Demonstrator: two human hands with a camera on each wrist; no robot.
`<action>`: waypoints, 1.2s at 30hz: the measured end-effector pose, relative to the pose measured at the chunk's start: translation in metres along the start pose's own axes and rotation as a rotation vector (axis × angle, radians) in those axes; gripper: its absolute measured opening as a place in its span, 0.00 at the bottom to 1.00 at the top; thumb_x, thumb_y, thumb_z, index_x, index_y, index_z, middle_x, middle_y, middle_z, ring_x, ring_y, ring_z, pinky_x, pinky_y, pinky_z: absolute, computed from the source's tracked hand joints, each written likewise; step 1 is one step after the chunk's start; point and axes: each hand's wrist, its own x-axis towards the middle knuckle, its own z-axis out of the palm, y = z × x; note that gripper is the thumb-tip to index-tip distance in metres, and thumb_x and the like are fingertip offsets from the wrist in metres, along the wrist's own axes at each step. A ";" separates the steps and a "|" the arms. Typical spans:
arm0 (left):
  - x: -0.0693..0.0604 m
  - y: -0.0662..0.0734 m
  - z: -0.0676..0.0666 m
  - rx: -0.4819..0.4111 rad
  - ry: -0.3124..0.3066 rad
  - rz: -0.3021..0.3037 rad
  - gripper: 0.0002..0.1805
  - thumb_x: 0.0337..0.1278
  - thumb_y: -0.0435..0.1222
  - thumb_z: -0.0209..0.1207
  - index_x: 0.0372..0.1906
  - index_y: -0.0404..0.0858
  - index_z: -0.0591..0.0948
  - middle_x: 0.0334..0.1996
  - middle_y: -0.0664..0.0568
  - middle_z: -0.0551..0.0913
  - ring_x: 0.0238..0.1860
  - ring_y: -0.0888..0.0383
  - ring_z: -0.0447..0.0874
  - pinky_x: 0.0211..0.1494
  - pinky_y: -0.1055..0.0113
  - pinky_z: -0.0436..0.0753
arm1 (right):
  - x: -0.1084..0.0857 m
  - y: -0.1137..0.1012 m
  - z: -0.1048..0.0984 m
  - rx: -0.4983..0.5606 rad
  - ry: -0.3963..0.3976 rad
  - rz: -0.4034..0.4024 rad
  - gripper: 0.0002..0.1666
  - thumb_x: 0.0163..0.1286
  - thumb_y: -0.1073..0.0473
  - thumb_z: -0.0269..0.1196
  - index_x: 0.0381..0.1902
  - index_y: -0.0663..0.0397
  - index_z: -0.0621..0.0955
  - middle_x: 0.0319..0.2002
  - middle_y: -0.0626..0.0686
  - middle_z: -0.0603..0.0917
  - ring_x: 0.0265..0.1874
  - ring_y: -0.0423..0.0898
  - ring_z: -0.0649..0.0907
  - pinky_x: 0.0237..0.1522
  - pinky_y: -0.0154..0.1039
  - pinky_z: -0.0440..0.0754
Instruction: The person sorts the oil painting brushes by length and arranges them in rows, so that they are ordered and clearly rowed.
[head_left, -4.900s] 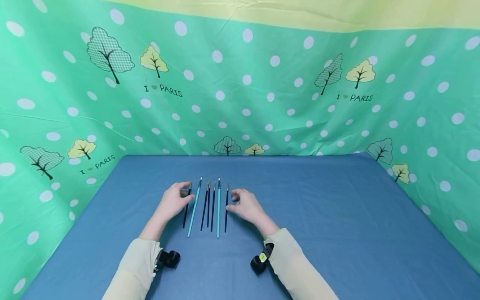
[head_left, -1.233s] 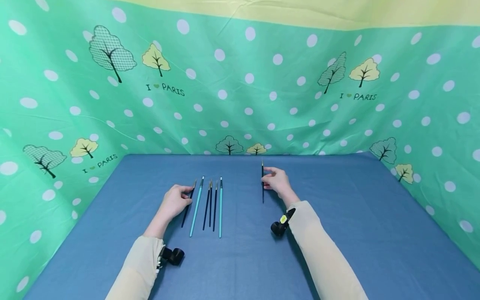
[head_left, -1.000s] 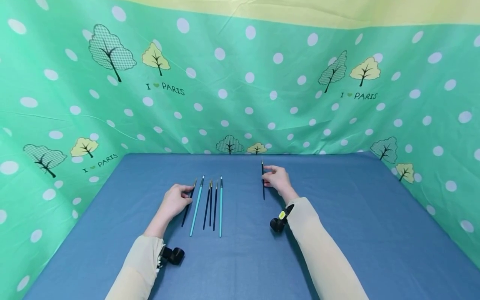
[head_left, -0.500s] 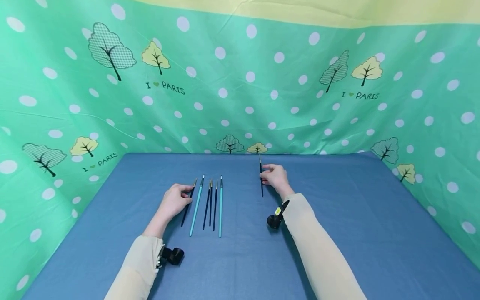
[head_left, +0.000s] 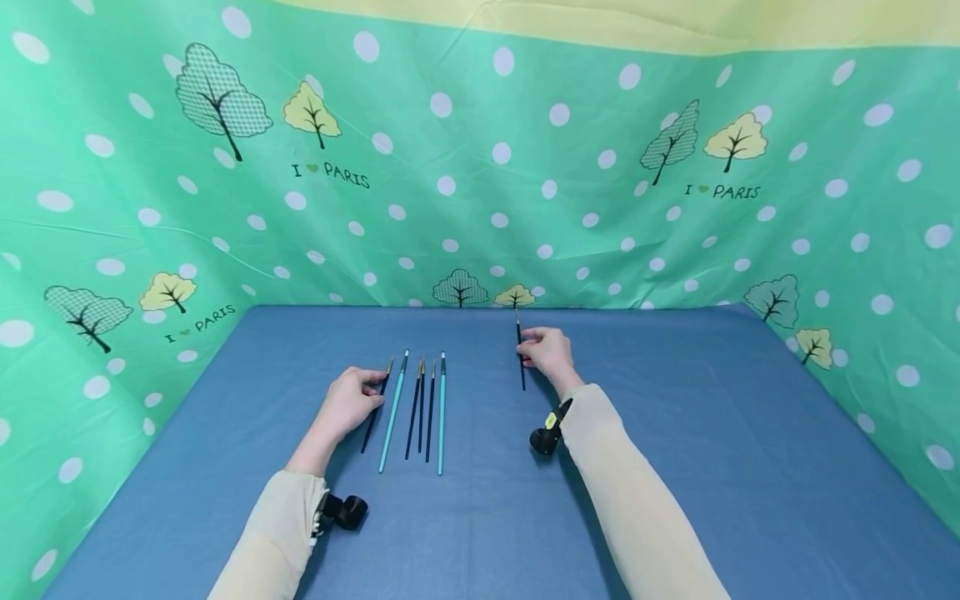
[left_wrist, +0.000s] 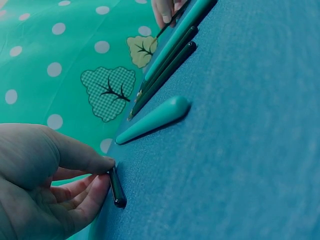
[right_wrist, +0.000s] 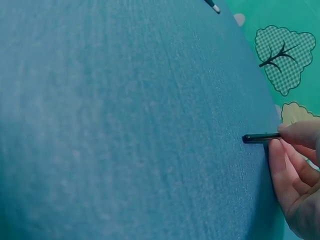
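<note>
Between left thumb and fingertips, my left hand (head_left: 348, 404) pinches a dark paintbrush (head_left: 371, 431) at the left end of a row on the table. In the left wrist view that brush's rounded handle end (left_wrist: 119, 201) pokes out below the thumb. My right hand (head_left: 549, 350) pinches another dark paintbrush (head_left: 522, 379), bristles pointing away, apart from the row and toward the back edge. A turquoise paintbrush (head_left: 391, 423) lies just right of the left hand. Beyond it lie three dark paintbrushes (head_left: 430, 421), then a second turquoise paintbrush (head_left: 442, 425).
A blue cloth covers the table (head_left: 480, 533). Behind and beside it hangs a green dotted curtain (head_left: 480, 167) with printed trees. Wrist cameras sit on the left cuff (head_left: 348, 512) and the right cuff (head_left: 543, 441).
The right hand has taken the rightmost dark paintbrush from the row and carried it right and back; lately it drifts slightly left. The left hand now pinches its brush and stays nearly still.
</note>
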 end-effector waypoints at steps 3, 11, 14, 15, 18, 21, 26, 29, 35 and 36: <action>0.000 0.000 0.000 -0.003 0.000 -0.002 0.22 0.52 0.28 0.56 0.56 0.32 0.75 0.45 0.40 0.72 0.35 0.53 0.72 0.34 0.62 0.72 | 0.001 0.000 0.001 -0.004 0.011 -0.010 0.21 0.60 0.63 0.62 0.52 0.55 0.78 0.40 0.58 0.83 0.31 0.47 0.83 0.30 0.34 0.81; -0.001 0.000 0.000 -0.007 -0.003 -0.006 0.22 0.53 0.28 0.56 0.56 0.32 0.75 0.47 0.39 0.72 0.36 0.53 0.73 0.33 0.63 0.72 | 0.002 0.001 0.001 -0.025 0.018 -0.030 0.20 0.59 0.62 0.63 0.52 0.56 0.79 0.40 0.57 0.83 0.28 0.45 0.83 0.29 0.33 0.81; 0.000 0.000 -0.001 -0.006 -0.001 -0.006 0.22 0.53 0.28 0.56 0.56 0.32 0.75 0.47 0.39 0.72 0.36 0.53 0.73 0.34 0.62 0.72 | 0.001 0.001 0.001 -0.023 0.024 -0.036 0.20 0.59 0.62 0.63 0.51 0.55 0.79 0.39 0.56 0.83 0.27 0.44 0.83 0.29 0.33 0.81; 0.000 0.000 -0.001 -0.004 0.000 -0.006 0.22 0.53 0.28 0.56 0.56 0.32 0.75 0.47 0.39 0.72 0.36 0.53 0.73 0.34 0.62 0.72 | 0.001 0.001 0.001 -0.025 0.026 -0.037 0.19 0.59 0.62 0.63 0.50 0.55 0.79 0.39 0.56 0.83 0.27 0.44 0.83 0.29 0.33 0.81; 0.000 0.001 -0.001 0.000 0.003 -0.006 0.22 0.52 0.28 0.57 0.56 0.32 0.75 0.46 0.39 0.72 0.36 0.52 0.73 0.34 0.62 0.73 | 0.001 0.001 0.001 -0.029 0.021 -0.036 0.19 0.58 0.62 0.64 0.50 0.56 0.80 0.39 0.56 0.83 0.27 0.44 0.83 0.29 0.33 0.81; 0.000 0.002 -0.001 0.001 0.006 -0.004 0.22 0.52 0.28 0.57 0.55 0.31 0.75 0.45 0.39 0.72 0.35 0.52 0.73 0.34 0.62 0.73 | 0.002 0.001 0.001 -0.025 0.016 -0.025 0.19 0.58 0.63 0.64 0.49 0.55 0.80 0.39 0.56 0.83 0.27 0.44 0.83 0.29 0.33 0.81; 0.000 0.001 -0.001 0.005 0.010 0.005 0.22 0.51 0.27 0.57 0.55 0.31 0.75 0.44 0.39 0.73 0.35 0.53 0.74 0.34 0.61 0.73 | 0.003 0.001 0.002 -0.042 0.019 -0.010 0.17 0.58 0.63 0.64 0.47 0.55 0.81 0.38 0.56 0.83 0.28 0.44 0.83 0.29 0.33 0.81; 0.000 0.001 0.000 0.005 0.011 0.004 0.22 0.51 0.28 0.57 0.55 0.32 0.75 0.45 0.39 0.72 0.35 0.53 0.74 0.34 0.61 0.73 | 0.002 -0.001 0.003 -0.062 0.026 -0.005 0.16 0.59 0.63 0.63 0.47 0.56 0.81 0.38 0.56 0.83 0.28 0.44 0.83 0.29 0.33 0.80; 0.000 0.001 -0.001 0.005 0.008 0.000 0.22 0.52 0.28 0.57 0.55 0.32 0.75 0.45 0.39 0.72 0.35 0.53 0.74 0.34 0.62 0.73 | 0.000 0.000 0.003 -0.066 0.040 -0.020 0.16 0.58 0.63 0.63 0.47 0.56 0.81 0.37 0.56 0.84 0.28 0.44 0.83 0.29 0.33 0.80; 0.000 0.001 -0.001 0.004 0.008 -0.003 0.22 0.52 0.28 0.57 0.55 0.32 0.75 0.45 0.39 0.72 0.35 0.53 0.74 0.34 0.62 0.73 | 0.000 0.001 0.003 -0.065 0.043 -0.025 0.16 0.58 0.63 0.63 0.46 0.56 0.81 0.37 0.56 0.84 0.28 0.44 0.83 0.29 0.33 0.81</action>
